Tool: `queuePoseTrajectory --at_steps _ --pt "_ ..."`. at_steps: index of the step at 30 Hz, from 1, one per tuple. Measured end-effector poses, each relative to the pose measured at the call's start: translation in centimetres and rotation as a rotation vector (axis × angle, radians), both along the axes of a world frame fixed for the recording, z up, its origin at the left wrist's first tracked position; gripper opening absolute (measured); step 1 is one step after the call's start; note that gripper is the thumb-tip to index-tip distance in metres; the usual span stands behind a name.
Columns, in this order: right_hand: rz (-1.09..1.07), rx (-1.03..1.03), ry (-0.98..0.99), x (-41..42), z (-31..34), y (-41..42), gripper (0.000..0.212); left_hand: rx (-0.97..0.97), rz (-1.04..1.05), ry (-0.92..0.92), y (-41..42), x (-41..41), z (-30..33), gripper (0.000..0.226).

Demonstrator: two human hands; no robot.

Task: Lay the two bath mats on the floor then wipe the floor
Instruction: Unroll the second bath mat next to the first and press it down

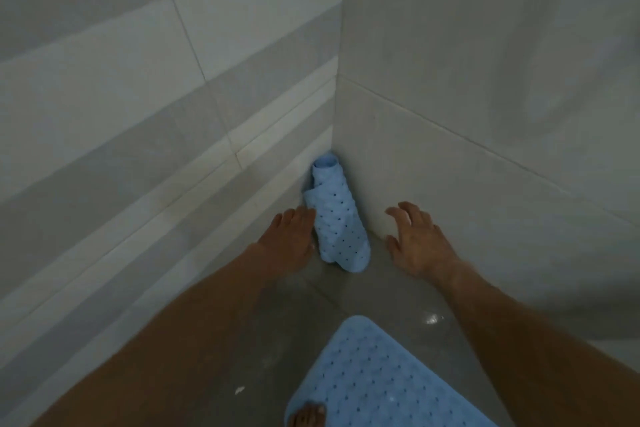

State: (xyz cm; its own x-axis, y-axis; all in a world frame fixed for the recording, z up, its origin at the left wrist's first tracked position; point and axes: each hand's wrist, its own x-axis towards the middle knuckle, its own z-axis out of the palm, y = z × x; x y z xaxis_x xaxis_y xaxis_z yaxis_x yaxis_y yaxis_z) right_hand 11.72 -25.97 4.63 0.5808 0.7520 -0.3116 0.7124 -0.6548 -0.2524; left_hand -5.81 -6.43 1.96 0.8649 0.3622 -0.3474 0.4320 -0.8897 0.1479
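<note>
A light blue bath mat with small holes stands rolled up (337, 218) in the corner where two tiled walls meet, leaning on them. My left hand (289, 237) is at the roll's left side, fingertips touching it, fingers apart and not closed around it. My right hand (417, 239) hovers to the right of the roll, fingers spread, a gap between it and the mat. A second light blue bath mat (377, 381) lies flat on the grey floor near me, its rounded corner pointing toward the roll.
Tiled walls (173, 114) close in on the left and on the right (485, 114). The grey floor (346, 291) between the two mats looks wet and shiny. The toes of my bare foot (308, 414) rest on the flat mat's near edge.
</note>
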Motion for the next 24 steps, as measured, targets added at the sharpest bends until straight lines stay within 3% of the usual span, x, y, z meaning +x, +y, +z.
queuePoseTrajectory --at_steps 4,10,17,19,21,24 --pt "0.114 -0.023 0.013 3.9 -3.7 9.1 0.057 -0.098 0.031 0.03 4.6 4.8 -4.5 0.074" --pt "0.245 -0.04 0.012 8.6 -8.3 20.7 0.067 -0.265 0.236 -0.06 9.7 10.7 -9.8 0.065" --pt "0.293 -0.203 -0.076 9.4 -12.6 23.4 0.077 -0.418 0.357 -0.017 11.1 14.1 -17.2 0.088" --pt "0.262 -0.157 -0.099 9.4 -13.4 22.6 0.068 -0.352 0.367 -0.121 10.4 14.0 -17.8 0.073" --pt "0.233 -0.131 -0.138 9.4 -13.8 21.6 0.048 -0.296 0.326 -0.181 9.6 13.5 -17.7 0.043" --pt "0.281 -0.167 -0.193 8.9 -13.6 19.7 0.033 -0.33 0.228 -0.096 7.3 12.2 -16.8 0.027"
